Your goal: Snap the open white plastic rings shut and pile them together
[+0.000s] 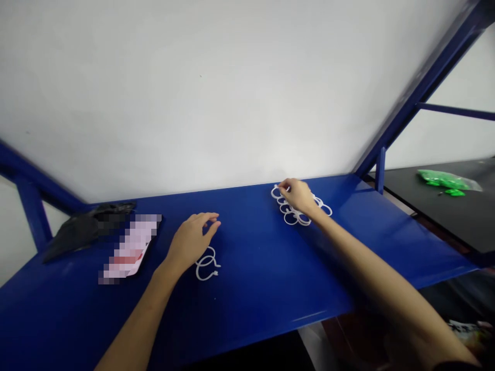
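Observation:
My left hand hovers over the left part of the blue shelf, its thumb and fingers apart with nothing between them. Just below it lie a few white plastic rings, thin snap-type loops with open ends; the hand partly hides them. Farther back on the right, my right hand reaches over a cluster of several similar white rings. Its thumb and forefinger are pinched at a white ring on the cluster's left edge. The back of that hand covers part of the cluster.
A blue metal shelf runs against a pale wall. On its left lie a black plastic bag and a blurred pink-and-white item. Blue frame bars rise at both ends. To the right, a dark table holds a bag of green pieces.

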The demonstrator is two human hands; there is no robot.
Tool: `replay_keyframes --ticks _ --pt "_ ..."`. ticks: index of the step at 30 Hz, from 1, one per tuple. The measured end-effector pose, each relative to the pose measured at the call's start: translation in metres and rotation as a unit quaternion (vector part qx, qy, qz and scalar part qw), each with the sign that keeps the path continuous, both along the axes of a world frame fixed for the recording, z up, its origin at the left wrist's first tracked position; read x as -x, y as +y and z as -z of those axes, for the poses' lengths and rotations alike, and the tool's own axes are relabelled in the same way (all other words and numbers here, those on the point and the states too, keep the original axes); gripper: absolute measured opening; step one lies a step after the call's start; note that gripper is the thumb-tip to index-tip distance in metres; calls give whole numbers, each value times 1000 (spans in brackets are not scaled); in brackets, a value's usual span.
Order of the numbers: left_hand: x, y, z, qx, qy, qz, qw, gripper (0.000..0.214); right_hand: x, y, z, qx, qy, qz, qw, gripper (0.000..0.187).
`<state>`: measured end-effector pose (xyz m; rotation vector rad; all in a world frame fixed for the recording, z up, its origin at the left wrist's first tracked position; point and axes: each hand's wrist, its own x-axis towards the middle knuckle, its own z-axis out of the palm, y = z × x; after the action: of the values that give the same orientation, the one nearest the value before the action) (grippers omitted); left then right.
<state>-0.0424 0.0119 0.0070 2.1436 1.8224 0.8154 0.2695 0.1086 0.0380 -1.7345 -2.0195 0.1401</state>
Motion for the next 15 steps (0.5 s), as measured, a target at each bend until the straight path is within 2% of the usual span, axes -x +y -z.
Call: replay_keyframes --ticks 3,6,11,15 --pt "11 4 -2 32 61 -28 997 33 -21 38 -3 50 -12 88 995 23" --pt "13 5 -1 72 82 -32 994 34 -28 59 8 78 -22 135 988 23" --pt "17 5 2 103 91 -20 990 36 -25 67 26 96 -30 190 977 30" --pt "28 5 6 92 104 4 990 34 -27 59 19 80 -32 196 977 32"
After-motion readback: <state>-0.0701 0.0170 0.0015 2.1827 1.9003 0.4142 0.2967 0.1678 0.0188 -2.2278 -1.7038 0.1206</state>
